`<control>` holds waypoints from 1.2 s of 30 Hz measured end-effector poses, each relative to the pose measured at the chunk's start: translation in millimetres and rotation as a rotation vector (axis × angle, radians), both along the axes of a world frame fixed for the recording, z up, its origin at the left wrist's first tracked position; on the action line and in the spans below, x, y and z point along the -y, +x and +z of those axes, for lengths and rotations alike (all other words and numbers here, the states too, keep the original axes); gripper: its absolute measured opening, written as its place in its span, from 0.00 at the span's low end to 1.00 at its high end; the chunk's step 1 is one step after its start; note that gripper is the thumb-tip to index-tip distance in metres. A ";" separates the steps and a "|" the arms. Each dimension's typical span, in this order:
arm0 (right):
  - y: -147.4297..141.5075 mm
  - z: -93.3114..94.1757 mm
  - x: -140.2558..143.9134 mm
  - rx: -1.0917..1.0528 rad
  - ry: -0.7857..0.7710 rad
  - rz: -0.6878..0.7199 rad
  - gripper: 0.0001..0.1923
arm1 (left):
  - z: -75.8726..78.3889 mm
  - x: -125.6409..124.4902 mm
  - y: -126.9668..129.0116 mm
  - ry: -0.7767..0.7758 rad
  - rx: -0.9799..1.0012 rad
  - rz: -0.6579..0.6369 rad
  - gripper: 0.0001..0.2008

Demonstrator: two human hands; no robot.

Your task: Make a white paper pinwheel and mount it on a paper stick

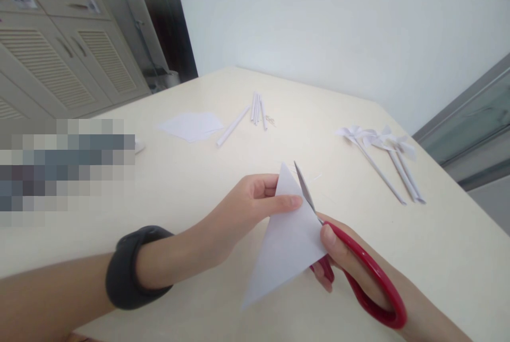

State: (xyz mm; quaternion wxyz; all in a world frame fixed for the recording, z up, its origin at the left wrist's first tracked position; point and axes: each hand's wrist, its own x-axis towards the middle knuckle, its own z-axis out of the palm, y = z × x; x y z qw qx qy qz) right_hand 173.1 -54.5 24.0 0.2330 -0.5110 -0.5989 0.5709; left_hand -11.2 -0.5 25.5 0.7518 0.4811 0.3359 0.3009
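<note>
My left hand (258,196) pinches a white sheet of paper (292,236), which shows as a triangle, with the thumb flat on its front face. The scissors (370,273) have large red handles, and my right hand (334,246) is closed around them. Their metal blades lie along the paper's right edge, pointing up and away from me. The lower handle is partly hidden behind the paper. Thin paper slivers (317,177) lie on the table just beyond the blade tips.
A stack of white paper (191,125) lies at the back left of the table (179,182). Several rolled paper sticks (257,108) are at the back middle, beside small tan bits (270,119). Several paper pinwheels (378,140) lie to the right. A pixelated patch hides the left side.
</note>
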 end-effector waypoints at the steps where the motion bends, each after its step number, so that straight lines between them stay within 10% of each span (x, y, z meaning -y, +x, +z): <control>1: 0.1 -2.2 0.0 0.005 0.018 0.002 0.25 | 0.4 -0.1 -0.2 0.001 -0.008 0.001 0.13; 36: 4.6 -5.3 -1.9 0.054 0.055 -0.012 0.22 | 3.2 -5.4 -0.3 0.172 -0.111 0.060 0.08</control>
